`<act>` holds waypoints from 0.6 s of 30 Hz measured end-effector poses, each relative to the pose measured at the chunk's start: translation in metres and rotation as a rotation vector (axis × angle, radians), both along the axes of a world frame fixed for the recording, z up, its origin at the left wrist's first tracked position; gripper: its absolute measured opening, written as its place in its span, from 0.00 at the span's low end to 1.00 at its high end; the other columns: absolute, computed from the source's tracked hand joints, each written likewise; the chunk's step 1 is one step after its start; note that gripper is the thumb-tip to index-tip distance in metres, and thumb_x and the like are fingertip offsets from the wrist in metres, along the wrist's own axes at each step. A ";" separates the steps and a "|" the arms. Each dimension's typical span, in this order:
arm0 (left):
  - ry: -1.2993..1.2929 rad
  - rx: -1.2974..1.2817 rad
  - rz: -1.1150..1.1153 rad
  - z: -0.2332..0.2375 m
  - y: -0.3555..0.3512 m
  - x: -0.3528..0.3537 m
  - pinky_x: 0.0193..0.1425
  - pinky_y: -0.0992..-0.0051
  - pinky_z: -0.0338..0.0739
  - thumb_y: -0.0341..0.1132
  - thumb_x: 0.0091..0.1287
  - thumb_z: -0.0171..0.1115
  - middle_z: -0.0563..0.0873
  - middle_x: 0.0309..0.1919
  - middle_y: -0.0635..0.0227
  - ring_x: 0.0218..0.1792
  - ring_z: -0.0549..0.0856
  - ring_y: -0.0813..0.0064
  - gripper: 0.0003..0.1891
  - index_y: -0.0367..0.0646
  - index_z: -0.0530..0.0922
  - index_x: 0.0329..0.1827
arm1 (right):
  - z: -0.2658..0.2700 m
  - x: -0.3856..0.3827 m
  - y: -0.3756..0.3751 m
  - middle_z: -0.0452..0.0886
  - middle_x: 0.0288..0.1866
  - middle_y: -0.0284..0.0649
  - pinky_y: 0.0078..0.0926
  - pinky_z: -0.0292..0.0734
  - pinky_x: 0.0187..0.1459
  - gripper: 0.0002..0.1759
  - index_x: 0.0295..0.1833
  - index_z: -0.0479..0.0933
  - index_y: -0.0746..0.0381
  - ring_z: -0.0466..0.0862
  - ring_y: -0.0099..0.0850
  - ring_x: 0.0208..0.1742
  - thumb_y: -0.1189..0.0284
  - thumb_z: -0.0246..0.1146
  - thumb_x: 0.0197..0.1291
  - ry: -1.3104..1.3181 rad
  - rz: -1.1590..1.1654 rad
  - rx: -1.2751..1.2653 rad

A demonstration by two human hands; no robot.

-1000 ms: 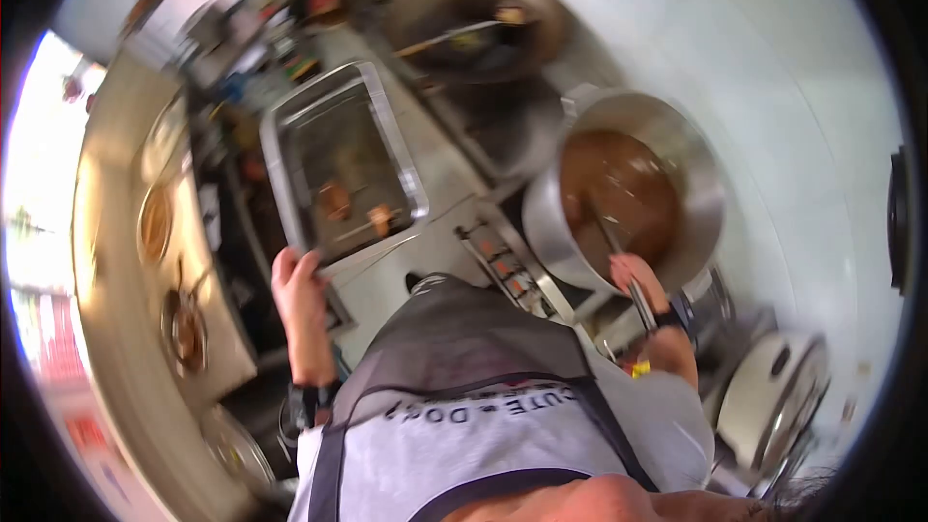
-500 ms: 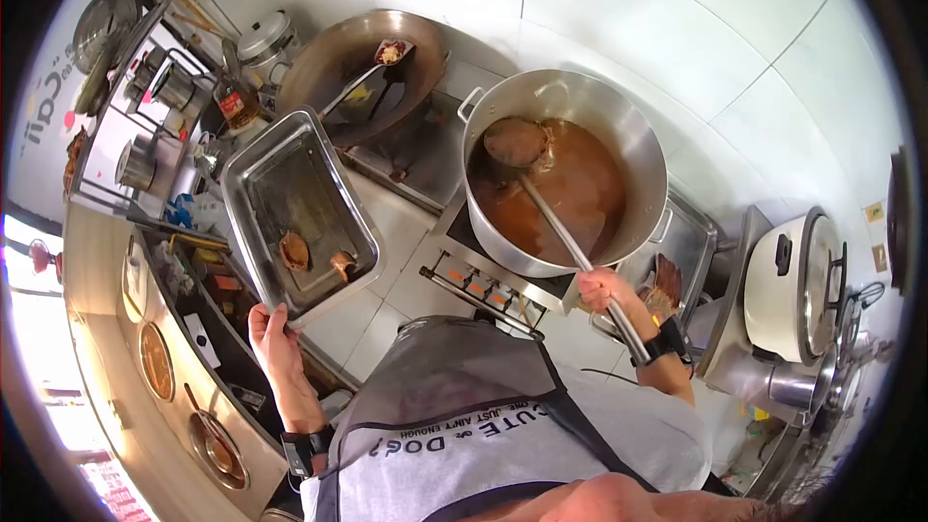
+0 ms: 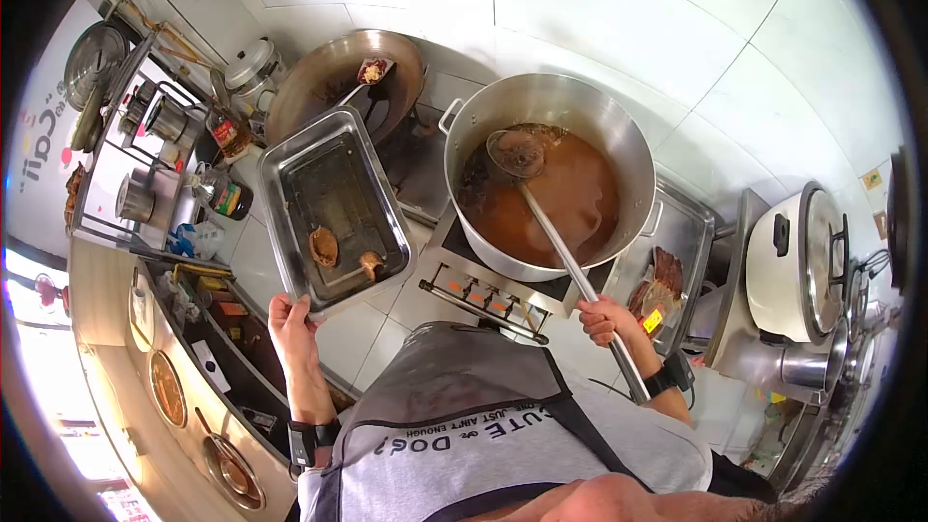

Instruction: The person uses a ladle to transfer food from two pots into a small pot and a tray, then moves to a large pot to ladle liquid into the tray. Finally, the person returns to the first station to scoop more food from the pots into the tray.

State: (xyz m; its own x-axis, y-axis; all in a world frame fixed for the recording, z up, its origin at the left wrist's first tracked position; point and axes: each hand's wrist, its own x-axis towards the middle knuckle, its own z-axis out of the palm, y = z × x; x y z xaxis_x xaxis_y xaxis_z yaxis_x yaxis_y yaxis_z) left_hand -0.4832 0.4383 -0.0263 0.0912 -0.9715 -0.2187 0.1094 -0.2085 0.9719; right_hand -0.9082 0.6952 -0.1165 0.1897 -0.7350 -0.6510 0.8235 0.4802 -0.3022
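One head-worn fisheye camera looks steeply down from above, close over the stove [image 3: 488, 295] and both hands, facing the tiled wall [image 3: 619, 10].

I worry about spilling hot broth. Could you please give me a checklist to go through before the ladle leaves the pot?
1. Right hand grips the ladle handle: ok.
2. Left hand holds the tray: ok, but at one corner only.
3. Ladle bowl is loaded: ok, a dark piece lies in it at the broth surface.
4. Tray has free room: ok, two pieces lie at its near end only.
5. Tray is beside the pot: ok, rims apart.
6. Tray is level: cannot tell.
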 end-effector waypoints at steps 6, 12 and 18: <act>-0.002 0.032 -0.028 -0.005 -0.005 -0.018 0.24 0.80 0.76 0.24 0.62 0.59 0.80 0.28 0.73 0.23 0.79 0.81 0.05 0.44 0.72 0.36 | 0.013 0.007 0.015 0.59 0.17 0.22 0.12 0.51 0.09 0.05 0.40 0.67 0.55 0.57 0.10 0.11 0.71 0.57 0.66 -0.077 -0.028 0.023; 0.018 0.030 -0.071 -0.012 -0.008 -0.028 0.24 0.80 0.77 0.24 0.62 0.59 0.80 0.27 0.73 0.24 0.80 0.81 0.05 0.43 0.72 0.36 | 0.032 0.014 0.018 0.59 0.17 0.23 0.12 0.51 0.09 0.05 0.39 0.67 0.55 0.58 0.11 0.11 0.72 0.58 0.64 0.010 -0.027 0.062; 0.009 0.059 -0.078 -0.008 -0.008 -0.031 0.26 0.80 0.78 0.24 0.62 0.58 0.79 0.28 0.74 0.25 0.80 0.82 0.05 0.44 0.71 0.36 | 0.069 0.012 0.014 0.59 0.16 0.23 0.14 0.52 0.09 0.09 0.31 0.66 0.56 0.59 0.13 0.10 0.72 0.59 0.62 0.281 0.056 0.193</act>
